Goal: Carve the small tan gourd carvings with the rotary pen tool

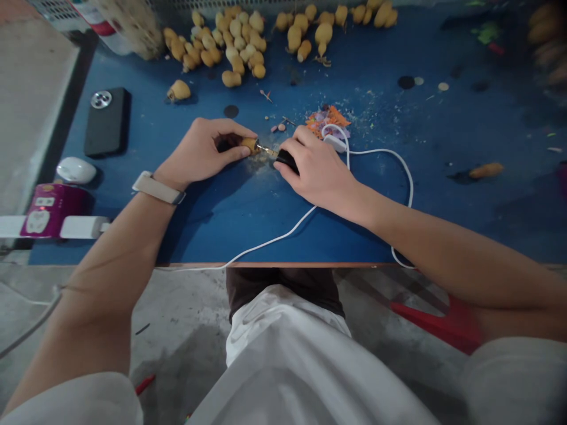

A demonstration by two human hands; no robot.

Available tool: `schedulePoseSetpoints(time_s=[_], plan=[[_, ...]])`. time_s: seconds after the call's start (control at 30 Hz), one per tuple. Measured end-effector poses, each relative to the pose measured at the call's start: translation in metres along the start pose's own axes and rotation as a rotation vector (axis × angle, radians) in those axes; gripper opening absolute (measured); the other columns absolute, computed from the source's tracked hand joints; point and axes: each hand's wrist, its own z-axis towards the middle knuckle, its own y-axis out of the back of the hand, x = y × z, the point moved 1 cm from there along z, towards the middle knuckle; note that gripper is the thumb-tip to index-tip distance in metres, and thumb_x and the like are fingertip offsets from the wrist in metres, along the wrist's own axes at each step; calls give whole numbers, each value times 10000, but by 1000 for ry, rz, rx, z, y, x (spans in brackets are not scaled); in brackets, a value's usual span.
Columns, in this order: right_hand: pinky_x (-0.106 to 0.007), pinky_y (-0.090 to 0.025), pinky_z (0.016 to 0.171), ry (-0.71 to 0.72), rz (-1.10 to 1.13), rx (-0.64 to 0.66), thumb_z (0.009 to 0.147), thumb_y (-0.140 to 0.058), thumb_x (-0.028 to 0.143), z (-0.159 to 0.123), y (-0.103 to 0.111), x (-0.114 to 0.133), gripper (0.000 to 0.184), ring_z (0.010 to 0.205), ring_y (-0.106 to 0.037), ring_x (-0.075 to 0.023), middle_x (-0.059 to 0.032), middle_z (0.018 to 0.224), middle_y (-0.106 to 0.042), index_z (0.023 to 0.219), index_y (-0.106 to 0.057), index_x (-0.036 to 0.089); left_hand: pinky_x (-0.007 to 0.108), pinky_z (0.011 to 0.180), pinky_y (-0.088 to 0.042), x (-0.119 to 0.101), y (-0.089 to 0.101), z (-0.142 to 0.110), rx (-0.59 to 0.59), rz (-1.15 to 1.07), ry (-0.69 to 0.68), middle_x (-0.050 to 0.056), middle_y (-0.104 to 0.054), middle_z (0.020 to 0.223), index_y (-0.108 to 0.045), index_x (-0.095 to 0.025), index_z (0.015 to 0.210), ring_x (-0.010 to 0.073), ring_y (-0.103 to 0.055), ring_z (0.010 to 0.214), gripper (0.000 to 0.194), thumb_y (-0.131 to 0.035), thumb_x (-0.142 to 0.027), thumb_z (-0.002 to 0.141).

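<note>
Left hand (199, 152) holds a gourd (249, 143); right hand (316, 171), apparently an engraver (286, 160).

No text, brand or number could be read; the small markings on the magenta power strip (53, 211), beyond and left of the left hand (199, 153), were too blurred.

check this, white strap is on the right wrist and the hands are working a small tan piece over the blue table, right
No: the head view shows the white strap on the left wrist, not the right. The rest holds: the hands work a small tan piece over the blue table.
</note>
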Motion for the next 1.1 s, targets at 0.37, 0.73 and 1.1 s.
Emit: schedulePoseSetpoints(time_s=[0.37,0.73,1.1], plan=[[-639,-697,1173,-20,0,32,1341,-598,483,2,1,1,361,1406,-801,-457,-204,1539,-709,1546,-768,238,497,1078,-738,1,-1,-1,-37,-8,1,62,-975,1276,-952,-263,1391,272,-877,1125,579,-941,-784,1138],[-655,-707,1169,-11,-3,13,1337,-614,562,1,0,0,421,1374,-804,-453,-194,1509,-700,1577,-764,250,469,1003,-722,-4,-1,-1,-24,-8,26,69,-961,1226,-938,-224,1391,245,-841,1050,678,-927,-847,1124],[-647,-676,1201,-23,-7,24,1332,-645,576,2,-2,-2,411,1424,-783,-462,-193,1550,-683,1577,-757,265,523,1024,-738,-3,-1,-1,-42,-14,11,104,-969,1230,-974,-247,1393,302,-880,1077,661,-939,-844,1111]])
